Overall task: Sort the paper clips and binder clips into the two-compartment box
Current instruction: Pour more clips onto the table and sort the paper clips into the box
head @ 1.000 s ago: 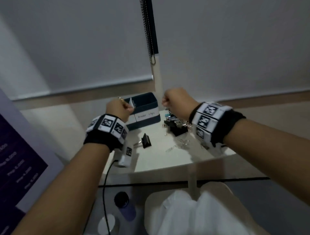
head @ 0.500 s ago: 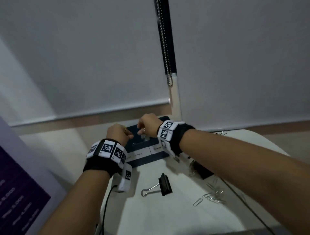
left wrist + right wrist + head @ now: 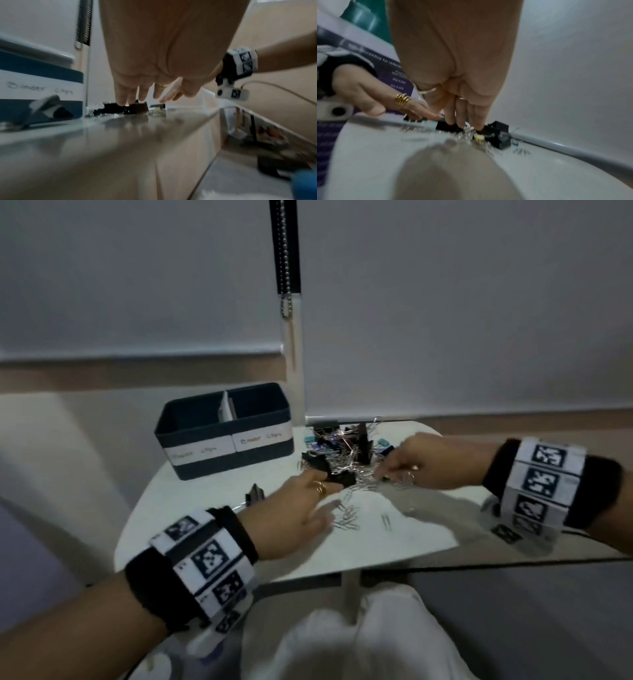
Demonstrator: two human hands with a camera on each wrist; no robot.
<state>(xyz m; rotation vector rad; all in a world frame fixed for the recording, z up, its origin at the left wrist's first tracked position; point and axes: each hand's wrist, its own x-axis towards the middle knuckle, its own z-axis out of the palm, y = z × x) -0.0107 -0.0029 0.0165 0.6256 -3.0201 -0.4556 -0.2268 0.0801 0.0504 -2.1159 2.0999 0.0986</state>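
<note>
A dark blue two-compartment box (image 3: 222, 429) with white labels stands at the table's back left. To its right lies a mixed pile of binder clips and paper clips (image 3: 342, 457). My left hand (image 3: 308, 501) reaches in from the left, and its straight fingers (image 3: 123, 97) touch black binder clips (image 3: 126, 108) at the pile's near edge. From the right, my right hand (image 3: 400, 467) sets straight fingertips (image 3: 464, 116) down on the pile among black binder clips (image 3: 496, 131). Neither hand visibly grips anything.
One black binder clip (image 3: 255, 493) lies alone left of my left hand. Loose paper clips (image 3: 347, 517) are scattered on the white table (image 3: 205, 529) in front of the pile. A roller blind and its bead chain (image 3: 284, 251) hang behind. The table's front edge is near my lap.
Both hands have left the box, where they hovered half a second ago, and come down onto the clip pile to its right. My head has tilted down towards the table.
</note>
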